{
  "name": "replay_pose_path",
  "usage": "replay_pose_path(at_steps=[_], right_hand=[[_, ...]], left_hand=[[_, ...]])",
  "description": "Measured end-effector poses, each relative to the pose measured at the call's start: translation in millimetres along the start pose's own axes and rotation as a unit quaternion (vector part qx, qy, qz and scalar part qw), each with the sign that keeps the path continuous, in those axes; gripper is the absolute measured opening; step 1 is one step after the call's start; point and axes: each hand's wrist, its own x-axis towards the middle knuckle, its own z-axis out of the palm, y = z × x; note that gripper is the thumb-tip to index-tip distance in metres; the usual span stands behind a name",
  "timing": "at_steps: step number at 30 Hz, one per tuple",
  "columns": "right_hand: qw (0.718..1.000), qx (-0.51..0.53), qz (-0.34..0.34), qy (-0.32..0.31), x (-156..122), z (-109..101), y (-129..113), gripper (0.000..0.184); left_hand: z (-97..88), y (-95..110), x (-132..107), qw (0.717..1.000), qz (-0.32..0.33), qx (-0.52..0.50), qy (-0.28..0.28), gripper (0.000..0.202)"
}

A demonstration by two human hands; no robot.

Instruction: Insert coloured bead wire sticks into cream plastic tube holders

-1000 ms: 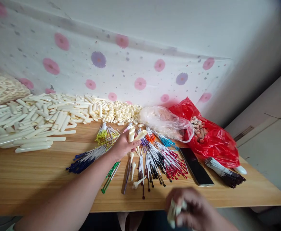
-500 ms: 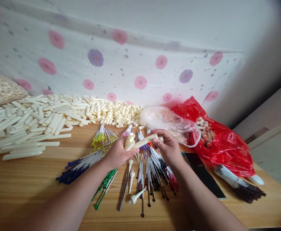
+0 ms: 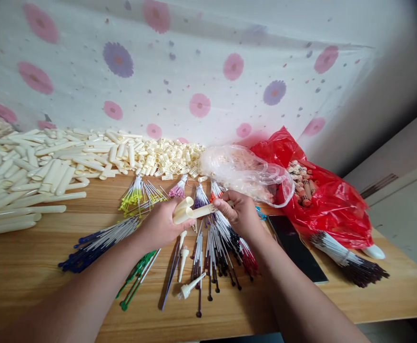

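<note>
My left hand (image 3: 161,226) is closed around cream plastic tubes (image 3: 184,209) held over the wooden table (image 3: 33,271). My right hand (image 3: 237,213) pinches the far end of one of those tubes, a thin cream piece (image 3: 203,210) between the two hands. Under both hands lie bundles of thin sticks with coloured tips (image 3: 226,243), fanned out on the table. A few small cream cone parts (image 3: 190,286) lie among them.
A heap of cream tubes (image 3: 33,171) and small ribbed pieces (image 3: 172,162) covers the back left. A clear plastic bag (image 3: 246,174) and a red bag (image 3: 330,200) of brownish parts sit right. A black phone (image 3: 296,247) and a dark stick bundle (image 3: 351,264) lie near them.
My right hand came up from the table's near edge to meet the left hand and took hold of the tube's end. The view shifted slightly downward and left.
</note>
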Motion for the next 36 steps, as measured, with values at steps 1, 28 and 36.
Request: replay_pose_path(at_steps=[1,28,36], right_hand=[[1.0,-0.009,-0.007,-0.003,1,-1,0,0.039],[0.994,0.035,-0.032,-0.103,6,-4,9,0.036],[0.992,0.044,-0.014,-0.115,7,-5,13,0.033]], left_hand=[[0.0,0,0,1.0,-0.004,0.005,-0.002,0.035],[-1.3,-6,4,0.995,-0.007,0.094,0.024,0.037],[-0.7,-6,3,0.996,0.0,0.08,0.037,0.038]])
